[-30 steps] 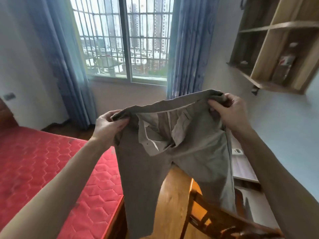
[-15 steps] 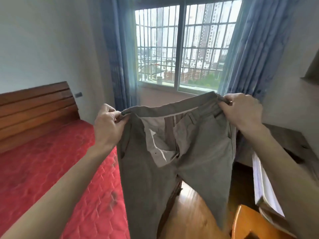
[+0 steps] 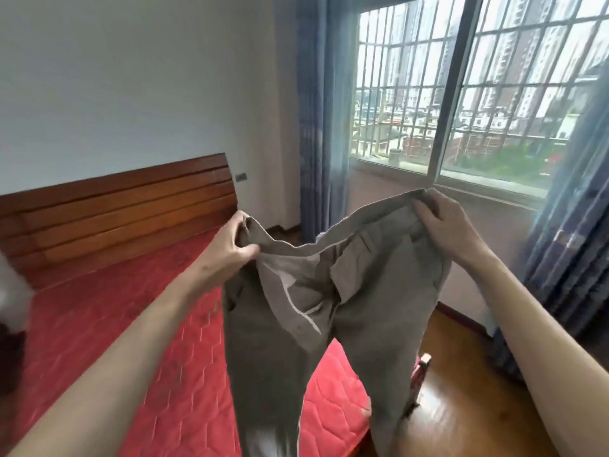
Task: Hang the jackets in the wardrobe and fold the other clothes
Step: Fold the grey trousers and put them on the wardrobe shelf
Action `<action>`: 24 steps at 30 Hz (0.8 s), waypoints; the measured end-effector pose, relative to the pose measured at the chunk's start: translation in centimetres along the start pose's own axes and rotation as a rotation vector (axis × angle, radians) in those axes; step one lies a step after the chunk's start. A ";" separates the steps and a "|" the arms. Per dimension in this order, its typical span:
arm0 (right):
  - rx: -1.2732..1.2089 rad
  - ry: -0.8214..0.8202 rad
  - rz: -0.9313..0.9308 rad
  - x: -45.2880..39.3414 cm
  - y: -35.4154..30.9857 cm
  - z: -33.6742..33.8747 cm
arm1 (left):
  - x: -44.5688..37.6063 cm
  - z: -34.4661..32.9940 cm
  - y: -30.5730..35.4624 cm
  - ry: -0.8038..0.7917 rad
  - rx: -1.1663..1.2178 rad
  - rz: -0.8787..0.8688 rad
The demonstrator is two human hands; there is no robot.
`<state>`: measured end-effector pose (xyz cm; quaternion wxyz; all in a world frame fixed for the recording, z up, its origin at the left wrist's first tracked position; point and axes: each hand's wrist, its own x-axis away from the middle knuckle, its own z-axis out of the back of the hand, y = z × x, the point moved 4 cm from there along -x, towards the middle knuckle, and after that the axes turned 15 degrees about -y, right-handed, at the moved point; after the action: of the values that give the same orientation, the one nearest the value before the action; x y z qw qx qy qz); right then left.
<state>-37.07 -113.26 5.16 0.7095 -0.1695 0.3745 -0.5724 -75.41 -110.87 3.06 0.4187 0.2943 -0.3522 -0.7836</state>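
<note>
A pair of grey-brown trousers (image 3: 369, 311) hangs in the air in front of me, waistband up and open, both legs dangling over the bed's near corner. My left hand (image 3: 227, 249) pinches the waistband's left end. My right hand (image 3: 445, 219) grips the waistband's right end, a little higher. The waistband sags between the two hands and the pale pocket lining shows inside. The trouser hems run out of the bottom of the view.
A bed with a red quilted mattress (image 3: 99, 341) and a wooden headboard (image 3: 115, 206) fills the left. A barred window (image 3: 478, 94) with blue curtains (image 3: 319, 127) stands ahead. Wooden floor (image 3: 461, 390) lies at the right. A blurred white thing (image 3: 10, 291) sits at the left edge.
The view has swung left: shelves, chair and desk have left the frame and the headboard has come in. The hands have come closer together, so the waistband now sags.
</note>
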 end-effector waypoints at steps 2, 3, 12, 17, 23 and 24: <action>-0.219 -0.134 0.030 -3.0 0.3 -0.7 | -0.8 1.4 0.2 -0.212 0.020 0.129; -0.326 -0.236 0.009 -4.4 0.3 -1.0 | -1.1 2.0 0.1 -0.306 0.031 0.204; -0.611 -0.336 -0.099 -16.8 2.6 -6.5 | -5.8 5.1 -6.6 0.329 0.441 0.409; -0.569 -0.348 -0.056 -21.0 1.0 -13.5 | -5.6 5.3 -10.0 0.681 0.477 0.619; -0.597 -0.258 -0.134 -24.9 -0.7 -20.5 | -5.6 8.0 -12.2 0.822 0.628 0.632; -0.602 -0.248 -0.147 -25.1 -1.0 -21.6 | -5.9 8.3 -12.5 0.839 0.640 0.614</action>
<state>-55.03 -85.88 0.02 0.6246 -0.4664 0.4242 -0.4610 -84.52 -98.26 -1.11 0.6193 0.5741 -0.4441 -0.2995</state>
